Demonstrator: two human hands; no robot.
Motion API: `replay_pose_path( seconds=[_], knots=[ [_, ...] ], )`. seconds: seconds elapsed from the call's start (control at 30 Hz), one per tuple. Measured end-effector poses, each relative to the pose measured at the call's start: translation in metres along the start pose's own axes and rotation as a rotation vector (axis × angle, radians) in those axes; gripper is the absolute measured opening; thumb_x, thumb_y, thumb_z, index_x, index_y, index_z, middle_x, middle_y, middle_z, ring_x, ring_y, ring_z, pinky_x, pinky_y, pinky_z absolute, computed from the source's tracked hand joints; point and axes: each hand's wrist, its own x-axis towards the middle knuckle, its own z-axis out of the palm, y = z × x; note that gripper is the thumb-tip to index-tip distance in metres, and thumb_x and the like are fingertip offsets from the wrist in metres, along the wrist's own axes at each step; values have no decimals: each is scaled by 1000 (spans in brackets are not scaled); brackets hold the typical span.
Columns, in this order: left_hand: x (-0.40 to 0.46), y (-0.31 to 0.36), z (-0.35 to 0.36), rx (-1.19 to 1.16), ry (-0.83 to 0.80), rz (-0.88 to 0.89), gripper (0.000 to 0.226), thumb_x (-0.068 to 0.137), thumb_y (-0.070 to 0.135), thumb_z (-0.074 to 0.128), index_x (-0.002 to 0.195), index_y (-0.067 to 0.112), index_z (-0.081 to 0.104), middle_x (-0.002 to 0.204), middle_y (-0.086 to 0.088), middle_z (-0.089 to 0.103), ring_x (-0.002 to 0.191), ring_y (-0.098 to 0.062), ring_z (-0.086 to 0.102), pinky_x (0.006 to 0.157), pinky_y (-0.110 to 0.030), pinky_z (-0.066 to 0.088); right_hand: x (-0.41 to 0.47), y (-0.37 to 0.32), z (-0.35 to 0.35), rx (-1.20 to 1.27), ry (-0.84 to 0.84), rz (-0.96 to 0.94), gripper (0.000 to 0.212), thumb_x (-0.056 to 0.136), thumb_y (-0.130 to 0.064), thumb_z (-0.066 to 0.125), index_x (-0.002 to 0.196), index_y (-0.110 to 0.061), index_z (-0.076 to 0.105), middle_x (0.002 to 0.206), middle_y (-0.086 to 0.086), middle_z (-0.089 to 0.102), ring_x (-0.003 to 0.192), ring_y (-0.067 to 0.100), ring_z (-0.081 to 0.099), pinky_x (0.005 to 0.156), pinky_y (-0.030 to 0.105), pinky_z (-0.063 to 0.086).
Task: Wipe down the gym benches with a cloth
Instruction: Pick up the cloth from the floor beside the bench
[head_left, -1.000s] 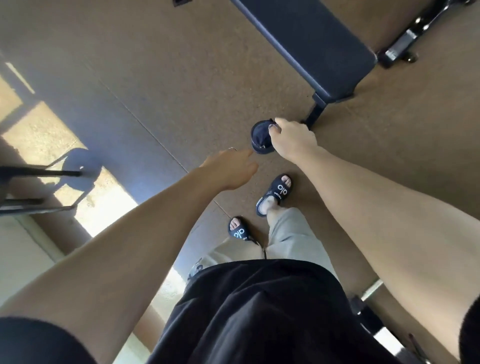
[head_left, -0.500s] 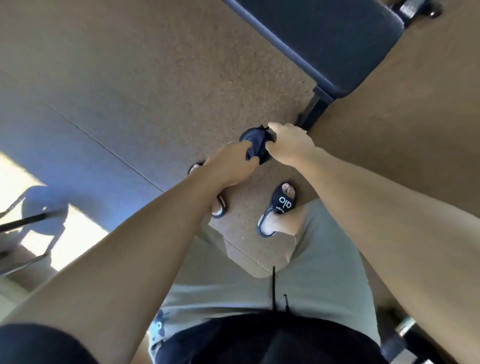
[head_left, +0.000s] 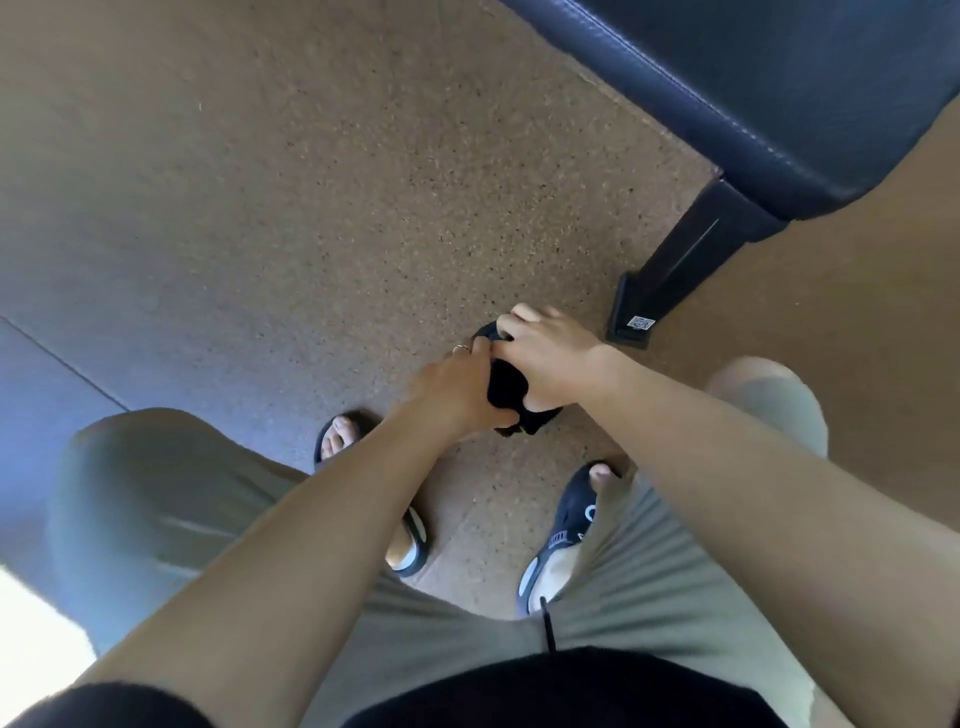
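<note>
A dark navy cloth (head_left: 506, 382) is bunched between both hands in front of me, above the floor. My left hand (head_left: 454, 389) grips its left side, a ring on one finger. My right hand (head_left: 550, 358) grips its right and top side. Most of the cloth is hidden by the fingers. The padded black gym bench (head_left: 779, 88) runs across the top right, ahead of the hands and apart from them. Its black metal leg (head_left: 680, 265) stands on the floor just right of my right hand.
Brown speckled rubber floor (head_left: 311, 208) stretches to the left and ahead. A floor seam runs diagonally at the left. My feet in dark slides (head_left: 563, 530) stand below the hands, with grey-green shorts over both legs.
My left hand has come over and taken hold of the cloth, which only the right hand held a second ago. The bench has come much closer and larger in view.
</note>
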Motion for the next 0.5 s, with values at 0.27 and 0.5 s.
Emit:
replay_pose_path(
  seconds=[0.27,0.5],
  knots=[
    [31,-11,20,139,229,145,74,72,55,79,120,16,39,114,-3,55,97,-27,62,69,-34,42,25,29,-2,-52,69,-69,45,80,-49,76,112,-19,65,109,2,57,118,26,47,102,42,39],
    [31,15,-17,189,261,214,36,89,32,59,117,20,39,109,-6,61,94,-35,63,71,-41,50,1,50,-7,478,156,63,20,84,-35,75,87,-22,60,87,2,65,80,26,66,57,32,45]
  ],
)
